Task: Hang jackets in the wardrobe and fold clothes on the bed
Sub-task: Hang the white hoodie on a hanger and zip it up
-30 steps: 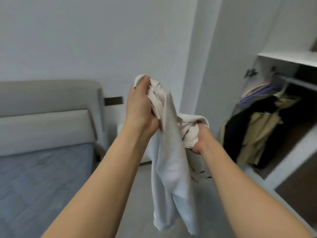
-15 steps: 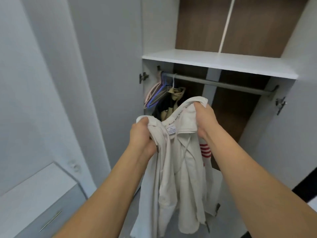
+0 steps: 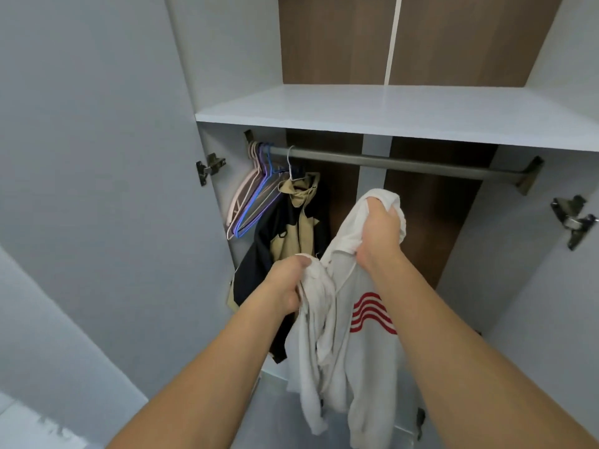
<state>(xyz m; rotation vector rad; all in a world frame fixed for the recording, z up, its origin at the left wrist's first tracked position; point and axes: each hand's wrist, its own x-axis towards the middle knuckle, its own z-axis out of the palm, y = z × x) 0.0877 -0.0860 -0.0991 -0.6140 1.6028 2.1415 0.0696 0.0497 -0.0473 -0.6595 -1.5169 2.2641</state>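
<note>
A white jacket (image 3: 353, 345) with red stripes on its front hangs from both my hands in front of the open wardrobe. My left hand (image 3: 287, 281) grips a bunched part of it low on the left. Higher up, my right hand (image 3: 379, 231) grips the fabric near the collar, just below the grey hanging rail (image 3: 405, 163). Several empty pink, purple and blue hangers (image 3: 252, 202) sit at the rail's left end. Beside them a black and tan jacket (image 3: 285, 241) hangs on a hanger.
A white shelf (image 3: 389, 115) spans the wardrobe above the rail. The open left door (image 3: 113, 189) stands close on my left, with a hinge at its edge. The right door with its hinge (image 3: 573, 222) is on the right. The rail right of the hung jacket is bare.
My view turned from the bed to the wardrobe and came closer. My right hand rose with the jacket's collar toward the rail; the jacket has unfurled, showing its red stripes.
</note>
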